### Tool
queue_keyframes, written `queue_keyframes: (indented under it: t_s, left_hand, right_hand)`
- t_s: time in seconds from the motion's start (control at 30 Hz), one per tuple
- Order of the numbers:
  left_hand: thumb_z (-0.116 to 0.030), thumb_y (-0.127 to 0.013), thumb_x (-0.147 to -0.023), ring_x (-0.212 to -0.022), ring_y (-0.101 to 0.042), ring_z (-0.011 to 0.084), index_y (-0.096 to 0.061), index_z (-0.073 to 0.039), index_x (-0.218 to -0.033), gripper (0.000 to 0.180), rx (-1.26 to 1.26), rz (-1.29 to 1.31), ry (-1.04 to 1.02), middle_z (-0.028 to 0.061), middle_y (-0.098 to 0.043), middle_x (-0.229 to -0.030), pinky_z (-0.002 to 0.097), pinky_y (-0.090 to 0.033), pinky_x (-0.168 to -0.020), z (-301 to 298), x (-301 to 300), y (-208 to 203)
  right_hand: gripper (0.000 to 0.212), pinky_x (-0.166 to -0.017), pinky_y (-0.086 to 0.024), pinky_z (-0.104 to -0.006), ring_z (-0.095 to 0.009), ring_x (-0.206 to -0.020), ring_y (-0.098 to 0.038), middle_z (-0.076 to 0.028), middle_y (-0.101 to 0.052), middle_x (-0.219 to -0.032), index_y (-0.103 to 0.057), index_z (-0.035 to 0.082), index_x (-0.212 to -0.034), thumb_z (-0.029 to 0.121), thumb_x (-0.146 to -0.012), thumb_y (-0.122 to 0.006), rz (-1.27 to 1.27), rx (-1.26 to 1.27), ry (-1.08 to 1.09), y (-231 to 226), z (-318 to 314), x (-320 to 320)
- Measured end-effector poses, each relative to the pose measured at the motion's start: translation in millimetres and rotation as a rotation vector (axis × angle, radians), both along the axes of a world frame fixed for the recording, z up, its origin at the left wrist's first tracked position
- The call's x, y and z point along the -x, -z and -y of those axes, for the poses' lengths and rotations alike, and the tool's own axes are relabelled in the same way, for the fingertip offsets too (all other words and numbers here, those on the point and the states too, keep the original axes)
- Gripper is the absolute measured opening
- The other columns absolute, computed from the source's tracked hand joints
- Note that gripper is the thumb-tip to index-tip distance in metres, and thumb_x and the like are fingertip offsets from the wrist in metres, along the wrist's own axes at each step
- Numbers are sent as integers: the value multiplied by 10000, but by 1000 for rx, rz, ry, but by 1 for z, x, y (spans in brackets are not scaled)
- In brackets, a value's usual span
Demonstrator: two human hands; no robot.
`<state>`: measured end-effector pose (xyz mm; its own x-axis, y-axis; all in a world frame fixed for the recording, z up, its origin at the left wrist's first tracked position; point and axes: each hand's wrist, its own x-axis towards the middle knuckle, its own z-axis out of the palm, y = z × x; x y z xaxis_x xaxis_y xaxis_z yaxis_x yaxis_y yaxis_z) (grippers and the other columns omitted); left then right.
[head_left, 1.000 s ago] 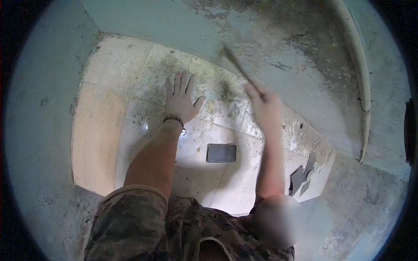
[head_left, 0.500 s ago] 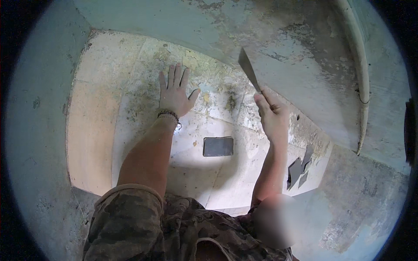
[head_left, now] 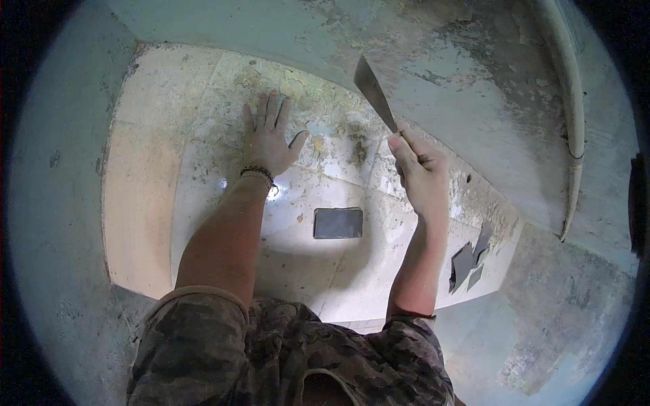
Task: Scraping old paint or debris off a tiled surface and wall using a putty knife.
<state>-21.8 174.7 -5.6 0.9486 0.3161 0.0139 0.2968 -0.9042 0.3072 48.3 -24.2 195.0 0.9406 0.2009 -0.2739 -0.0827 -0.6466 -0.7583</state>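
My right hand is closed round the handle of a scraper. Its flat, greyish blade points up and to the left, in front of the peeling wall; whether it touches the wall I cannot tell. My left hand lies flat with its fingers spread on the pale slab, among flakes and dust. A braided bracelet is round the left wrist. Between my forearms, a dark grey rectangular block lies on the slab.
Several torn dark grey sheet pieces lie at the slab's right end. A pale pipe runs down the right of the wall, whose greenish paint is peeling. Another wall bounds the slab on the left. Paint flakes lie along the far edge.
The scraper's blade has swung up and to the left and shows more of its flat face. My left hand stays flat on the slab.
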Motion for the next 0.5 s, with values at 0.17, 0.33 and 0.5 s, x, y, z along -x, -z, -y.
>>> queue_keyframes:
  t_s: [0.17, 0.33, 0.5]
  left_hand:
    - [-561, -491, -950, -1517, -100, 363, -286, -70, -1543, 797, 15, 27, 9, 210, -171, -1622, 584, -17, -1210, 5, -4, -1]
    - [-547, -517, -943, -1515, -115, 364, -307, -78, -1535, 784, 65, 28, 5, 211, -178, -1620, 588, -19, -1208, 0, 1, -5]
    - [-567, -507, -940, -1514, -122, 363, -311, -83, -1533, 789, 32, 83, 1, 202, -188, -1620, 580, -20, -1211, 5, -3, 1]
  right_hand:
    - [379, -500, -303, -224, -20, -552, -370, 86, -465, -637, -661, 67, -1283, 251, -952, -672, 69, -52, -68, 34, -20, -12]
    - [351, -617, -416, -244, -61, -662, -479, 51, -557, -707, -672, 92, -1269, 217, -942, -669, -56, -139, 65, 40, 0, -6]
    - [386, -695, -451, -236, -62, -741, -535, 35, -628, -796, -665, 66, -1278, 250, -940, -694, -17, -177, 71, 59, 6, -8]
